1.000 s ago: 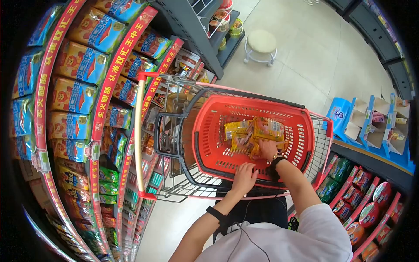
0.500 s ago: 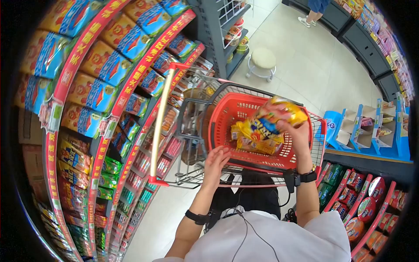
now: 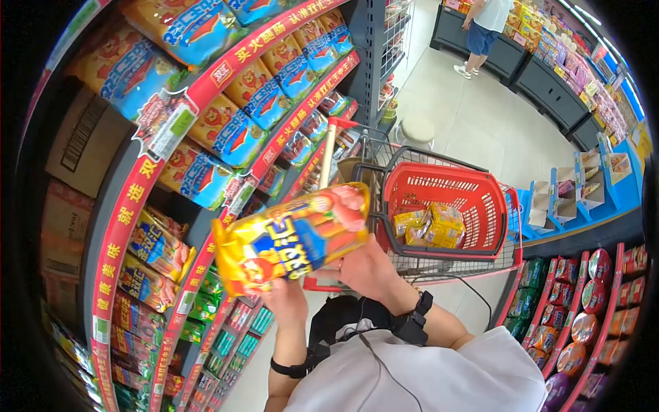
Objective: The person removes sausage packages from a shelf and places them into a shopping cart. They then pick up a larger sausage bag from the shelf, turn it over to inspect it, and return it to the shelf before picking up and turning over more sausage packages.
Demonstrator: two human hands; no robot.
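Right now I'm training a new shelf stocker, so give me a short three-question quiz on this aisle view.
1. True or false: both hands hold the yellow sausage pack.
2. What lies in the red basket? A) bottles B) yellow packs C) nothing
3. Which side of the view has the shelf of sausage packs nearest the held pack?

Key
1. True: left hand underneath, right hand at its end.
2. B: yellow packs.
3. The left.
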